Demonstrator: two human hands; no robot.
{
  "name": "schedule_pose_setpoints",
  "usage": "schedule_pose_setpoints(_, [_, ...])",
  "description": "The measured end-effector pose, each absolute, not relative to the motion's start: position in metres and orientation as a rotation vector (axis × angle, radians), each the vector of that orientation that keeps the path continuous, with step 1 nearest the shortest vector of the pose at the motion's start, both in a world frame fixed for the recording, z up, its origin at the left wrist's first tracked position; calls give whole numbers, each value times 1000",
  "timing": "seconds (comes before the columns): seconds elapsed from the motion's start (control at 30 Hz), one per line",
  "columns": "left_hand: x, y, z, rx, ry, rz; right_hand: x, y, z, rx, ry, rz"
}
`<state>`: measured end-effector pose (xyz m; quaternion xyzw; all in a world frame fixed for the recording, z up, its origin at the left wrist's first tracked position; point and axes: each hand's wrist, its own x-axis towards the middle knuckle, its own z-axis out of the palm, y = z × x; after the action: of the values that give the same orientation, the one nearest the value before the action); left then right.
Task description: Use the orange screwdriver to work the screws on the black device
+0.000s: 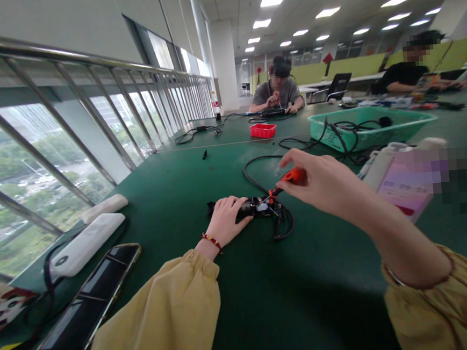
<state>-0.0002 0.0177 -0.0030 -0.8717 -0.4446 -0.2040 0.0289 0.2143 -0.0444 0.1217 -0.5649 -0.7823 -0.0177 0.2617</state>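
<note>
Pink and lilac lit the screen [404, 180] propped at the right, where a row of digits showed too blurred to read surely. The bottle [215, 102] at the counter's far left edge carried a red label, its lettering too small to make out. A panda face was printed on the box [5, 310] at the lower left, which the picture's edge cut off.

The green basket [376, 141] held a tangle of black cables [351, 128], some hanging over its near side. The small red tray [263, 133] stood to its left; its contents could not be made out.

On the green counter [158, 202], the black device [256, 206] lay in front of the wearer, its right end opened on thin coloured wires. The left hand [225, 219] was clamped over its left part, hiding much of it. The right hand [313, 182] had its fingers pinched together on the orange handle of a screwdriver [293, 176], whose shaft slanted down to the device's open end; whether the tip sat in a screw could not be told. Across the counter, a person [278, 93] bent over another dark object, its details unclear.
</note>
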Motion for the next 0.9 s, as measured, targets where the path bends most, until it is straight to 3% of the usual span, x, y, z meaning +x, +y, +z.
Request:
schedule_pose_setpoints(0.27, [-1,17,-3,-2690,-1374,-631,205,-45,115,-1518,-2012,0])
schedule_pose_setpoints(0.43, [-2,16,-3,-2704,-1361,-611,204,-47,97,-1240,-1880,136])
schedule_pose_setpoints(0.6, [2,16,-4,-2689,-1349,-606,204,-60,77,-1405,-1646,188])
schedule_pose_setpoints(0.9, [1,16,-4,-2704,-1347,-618,203,-88,37,-1307,-1439,356])
